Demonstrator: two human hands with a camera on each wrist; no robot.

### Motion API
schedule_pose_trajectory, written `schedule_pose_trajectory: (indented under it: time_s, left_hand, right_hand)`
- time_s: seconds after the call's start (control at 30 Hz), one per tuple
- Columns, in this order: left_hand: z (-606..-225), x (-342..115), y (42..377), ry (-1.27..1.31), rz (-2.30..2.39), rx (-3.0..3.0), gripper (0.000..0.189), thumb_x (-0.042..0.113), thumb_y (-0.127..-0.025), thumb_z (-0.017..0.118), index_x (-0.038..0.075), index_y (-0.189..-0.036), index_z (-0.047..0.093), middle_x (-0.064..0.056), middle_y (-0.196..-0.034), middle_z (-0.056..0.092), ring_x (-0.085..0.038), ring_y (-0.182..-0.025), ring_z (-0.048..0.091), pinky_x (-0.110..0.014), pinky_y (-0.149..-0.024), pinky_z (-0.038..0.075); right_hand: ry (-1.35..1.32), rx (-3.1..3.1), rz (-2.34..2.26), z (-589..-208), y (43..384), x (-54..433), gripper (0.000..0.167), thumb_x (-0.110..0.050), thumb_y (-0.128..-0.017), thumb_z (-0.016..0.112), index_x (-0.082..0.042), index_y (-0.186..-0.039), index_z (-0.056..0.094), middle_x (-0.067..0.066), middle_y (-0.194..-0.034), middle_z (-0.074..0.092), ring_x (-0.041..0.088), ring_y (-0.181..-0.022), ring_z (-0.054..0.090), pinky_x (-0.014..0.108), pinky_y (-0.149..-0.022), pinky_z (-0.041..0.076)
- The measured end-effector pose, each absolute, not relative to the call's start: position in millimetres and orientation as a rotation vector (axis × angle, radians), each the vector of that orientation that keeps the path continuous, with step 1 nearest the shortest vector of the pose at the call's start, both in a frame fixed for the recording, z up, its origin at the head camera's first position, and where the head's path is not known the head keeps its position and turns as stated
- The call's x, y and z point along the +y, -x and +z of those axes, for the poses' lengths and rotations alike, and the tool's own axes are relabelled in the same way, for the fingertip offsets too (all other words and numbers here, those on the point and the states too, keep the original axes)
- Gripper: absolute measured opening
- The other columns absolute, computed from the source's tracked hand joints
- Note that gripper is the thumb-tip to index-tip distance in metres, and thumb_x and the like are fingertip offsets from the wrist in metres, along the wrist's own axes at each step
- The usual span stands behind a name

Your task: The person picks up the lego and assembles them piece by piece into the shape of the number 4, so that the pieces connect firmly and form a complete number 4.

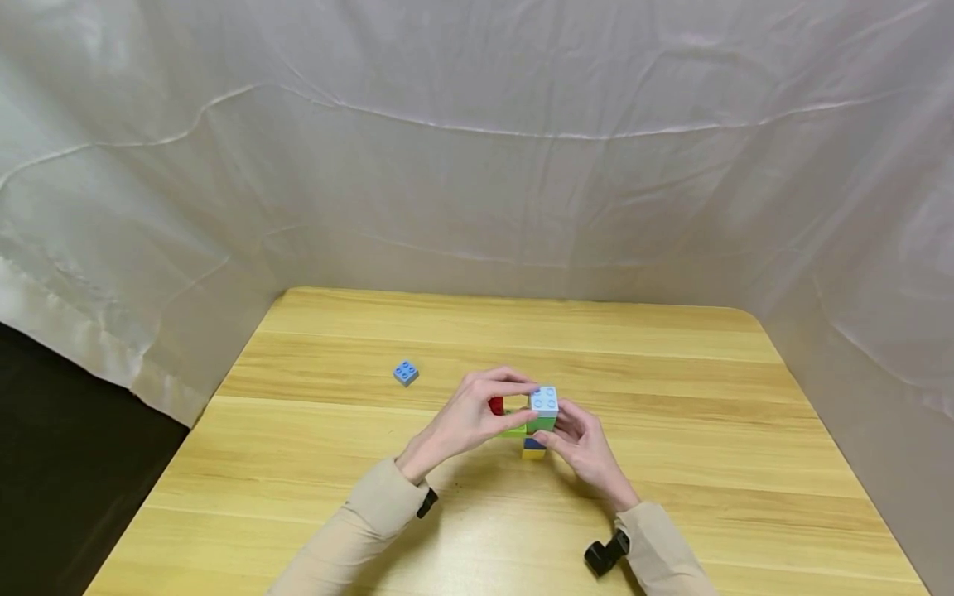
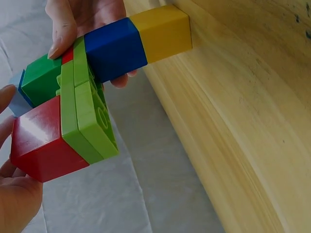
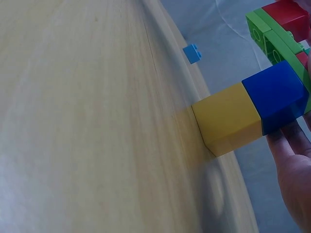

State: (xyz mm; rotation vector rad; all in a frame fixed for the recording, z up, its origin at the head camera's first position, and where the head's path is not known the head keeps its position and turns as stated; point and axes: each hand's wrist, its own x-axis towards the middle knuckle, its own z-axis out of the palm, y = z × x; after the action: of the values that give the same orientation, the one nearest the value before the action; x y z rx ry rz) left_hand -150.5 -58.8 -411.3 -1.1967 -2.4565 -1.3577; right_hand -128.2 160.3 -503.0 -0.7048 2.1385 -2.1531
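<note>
A tower of toy building bricks stands on the table. At its base is a yellow brick [image 2: 163, 34] with a dark blue brick [image 2: 115, 50] on top. Lime green bricks [image 2: 80, 114] reach out sideways above these and carry a red brick [image 2: 41, 138] at the outer end. Higher up sit a green brick [image 1: 541, 425] and, topmost, a light blue brick [image 1: 545, 401]. My left hand [image 1: 471, 414] pinches the light blue brick between thumb and forefinger. From the other side, my right hand [image 1: 585, 447] grips the tower, its thumb against the green brick.
A loose blue brick [image 1: 406, 372] lies studs up on the wooden table [image 1: 313, 372], farther back and left of the tower. Pale cloth [image 1: 522, 182] hangs behind the table and along its sides. Black straps [image 1: 607, 553] sit at both wrists.
</note>
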Motion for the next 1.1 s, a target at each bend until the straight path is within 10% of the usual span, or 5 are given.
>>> schedule_pose_trajectory:
  time_s: [0.77,1.1]
  left_hand:
    - [-404.3,-59.2,151.8,1.320,-1.146,-2.495,0.036,0.018,-0.093,0.073,0.001,-0.124,0.070,-0.012,-0.119,0.070,-0.007,-0.073,0.058,-0.009,-0.057,0.047]
    - [-412.5,-58.9,153.1,1.254,-1.218,-2.444,0.034,0.019,-0.089,0.077,0.002,-0.119,0.072,-0.012,-0.113,0.076,0.005,-0.050,0.026,-0.008,-0.047,0.028]
  right_hand:
    - [0.715,2.151,-2.155,-503.5,128.5,159.0,0.048,0.003,-0.094,0.065,0.014,-0.136,0.047,-0.018,-0.125,0.068,0.001,-0.114,0.066,0.019,-0.098,0.056]
    - [0.753,2.145,-2.155,-503.0,127.9,159.5,0.049,0.002,-0.094,0.065,0.016,-0.137,0.046,-0.019,-0.127,0.068,0.000,-0.115,0.065,0.019,-0.099,0.055]
